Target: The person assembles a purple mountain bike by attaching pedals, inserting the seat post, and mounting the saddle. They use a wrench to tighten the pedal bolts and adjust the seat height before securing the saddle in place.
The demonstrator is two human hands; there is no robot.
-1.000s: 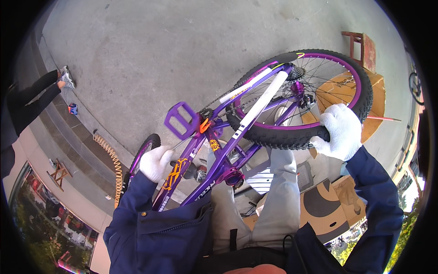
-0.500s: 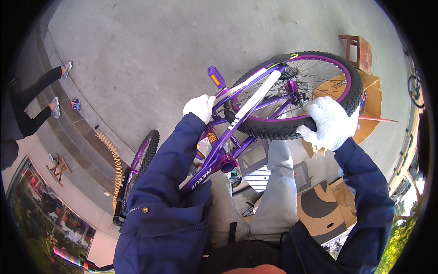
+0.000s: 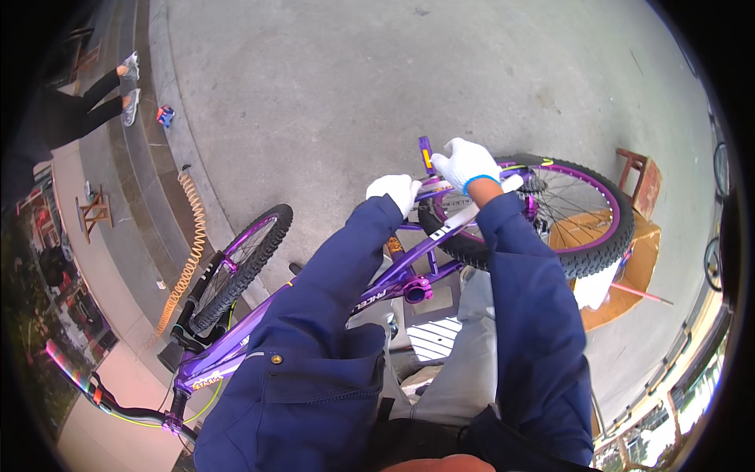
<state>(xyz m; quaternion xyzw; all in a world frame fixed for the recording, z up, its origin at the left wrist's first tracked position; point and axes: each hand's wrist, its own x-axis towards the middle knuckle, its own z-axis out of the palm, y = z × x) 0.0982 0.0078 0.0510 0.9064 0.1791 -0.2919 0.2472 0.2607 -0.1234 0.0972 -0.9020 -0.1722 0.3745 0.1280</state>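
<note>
A purple and white bicycle frame [image 3: 385, 275] lies tilted across my lap, its rear wheel [image 3: 617, 212] to the right and front wheel [image 3: 255, 252] to the left. My left hand [image 3: 393, 193], in a white knit glove, is closed on the bicycle near the crank; the exact part gripped is hidden. My right hand [image 3: 468, 163], also in a white glove, is over the rear part of the frame, beside the purple pedal [image 3: 426, 155]. Its thumb and forefinger are apart, and nothing shows between them. The rear tyre is free of both hands.
An orange coiled hose [image 3: 189, 244] runs by the front wheel. To the right are a cardboard box [image 3: 645, 256] and a reddish wooden stool [image 3: 645, 181]. A person's legs [image 3: 98, 102] show on the steps at far left. The handlebar [image 3: 134, 413] reaches lower left.
My right hand has left the rear tyre and moved left to beside the pedal, its fingers parting. The left hand stays by the crank. The view has shifted, showing more of the bicycle's front.
</note>
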